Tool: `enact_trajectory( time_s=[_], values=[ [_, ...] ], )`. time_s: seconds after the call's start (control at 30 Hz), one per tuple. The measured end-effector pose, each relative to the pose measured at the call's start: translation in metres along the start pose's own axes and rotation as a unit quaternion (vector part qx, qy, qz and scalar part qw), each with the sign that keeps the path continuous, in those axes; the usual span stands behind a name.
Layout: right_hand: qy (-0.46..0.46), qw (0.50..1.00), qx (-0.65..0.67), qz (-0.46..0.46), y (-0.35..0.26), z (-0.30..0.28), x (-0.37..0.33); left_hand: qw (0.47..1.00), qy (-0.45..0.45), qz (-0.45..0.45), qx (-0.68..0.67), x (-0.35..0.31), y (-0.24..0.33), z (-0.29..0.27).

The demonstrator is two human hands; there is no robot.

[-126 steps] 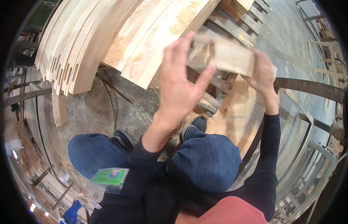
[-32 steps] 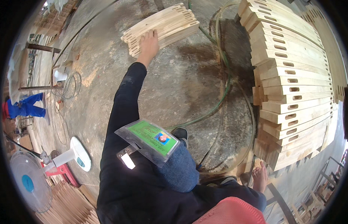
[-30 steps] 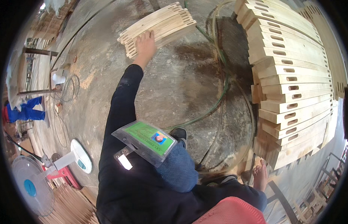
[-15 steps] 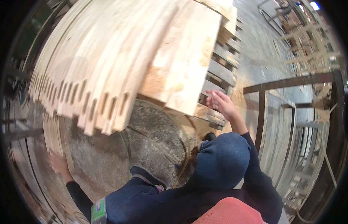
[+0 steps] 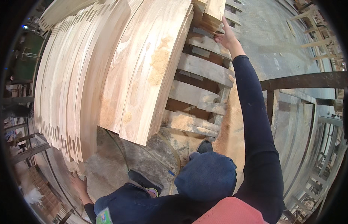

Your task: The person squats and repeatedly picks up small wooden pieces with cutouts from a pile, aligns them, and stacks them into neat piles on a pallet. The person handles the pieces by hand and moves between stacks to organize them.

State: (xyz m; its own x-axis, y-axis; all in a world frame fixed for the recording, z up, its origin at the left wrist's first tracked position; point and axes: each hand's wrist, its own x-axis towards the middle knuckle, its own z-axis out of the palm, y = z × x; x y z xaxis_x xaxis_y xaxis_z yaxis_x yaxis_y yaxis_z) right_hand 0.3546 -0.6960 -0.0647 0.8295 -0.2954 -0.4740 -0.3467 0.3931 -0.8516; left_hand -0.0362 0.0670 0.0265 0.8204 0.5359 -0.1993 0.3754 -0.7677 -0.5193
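Observation:
My right arm stretches far forward, and my right hand (image 5: 228, 39) is at the near end of a pale wooden board (image 5: 214, 12) at the top of the view. One finger points up along the board's side; the fingers are apart and not wrapped round it. Low on the left, my left hand (image 5: 79, 186) has its fingers spread just under the slotted ends of pale wooden pieces (image 5: 75, 167). Whether it touches them I cannot tell. A row of slotted wooden pieces (image 5: 65, 82) stands beside wide stacked boards (image 5: 144, 74) dusted with sawdust.
A slatted wooden pallet (image 5: 198, 67) lies right of the boards, sawdust on it. A dark metal frame (image 5: 305, 80) stands at the right. Below are my shoe (image 5: 144, 181), a rounded blue cloth shape (image 5: 205, 173) and concrete floor (image 5: 110, 164).
My right hand has reached forward to the far board's end. My left hand stays low at the left, beside the wooden ends. The view has shifted, showing more of the pallet.

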Motion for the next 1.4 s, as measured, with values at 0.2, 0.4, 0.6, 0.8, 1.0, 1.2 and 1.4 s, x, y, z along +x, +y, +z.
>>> enact_trajectory(
  time_s=[0.2, 0.4, 0.6, 0.8, 1.0, 1.2, 1.4],
  values=[
    [-0.015, 0.999, 0.051, 0.006, -0.004, 0.011, 0.024, 0.984, -0.02, 0.133, -0.115, -0.014, 0.021, -0.033],
    [-0.022, 0.999, 0.02, 0.014, -0.014, -0.011, -0.005, 0.941, -0.105, 0.275, -0.167, -0.019, 0.071, -0.092],
    [-0.06, 0.997, 0.033, 0.034, 0.04, -0.04, -0.132, 0.793, -0.279, 0.472, -0.264, -0.088, 0.162, -0.24],
    [-0.039, 0.995, 0.052, 0.082, 0.127, -0.058, -0.294, 0.622, -0.135, 0.565, -0.525, -0.143, 0.317, -0.237],
    [-0.1, 0.983, 0.1, 0.12, 0.154, -0.048, -0.378, 0.515, -0.474, 0.373, -0.609, -0.117, 0.482, -0.212],
    [-0.194, 0.97, 0.089, 0.118, 0.161, -0.073, -0.374, 0.463, -0.413, 0.309, -0.721, -0.138, 0.498, -0.219],
    [-0.093, 0.993, 0.075, -0.014, 0.151, -0.082, -0.343, 0.795, 0.004, 0.375, -0.477, -0.14, 0.477, -0.26]
  ],
)
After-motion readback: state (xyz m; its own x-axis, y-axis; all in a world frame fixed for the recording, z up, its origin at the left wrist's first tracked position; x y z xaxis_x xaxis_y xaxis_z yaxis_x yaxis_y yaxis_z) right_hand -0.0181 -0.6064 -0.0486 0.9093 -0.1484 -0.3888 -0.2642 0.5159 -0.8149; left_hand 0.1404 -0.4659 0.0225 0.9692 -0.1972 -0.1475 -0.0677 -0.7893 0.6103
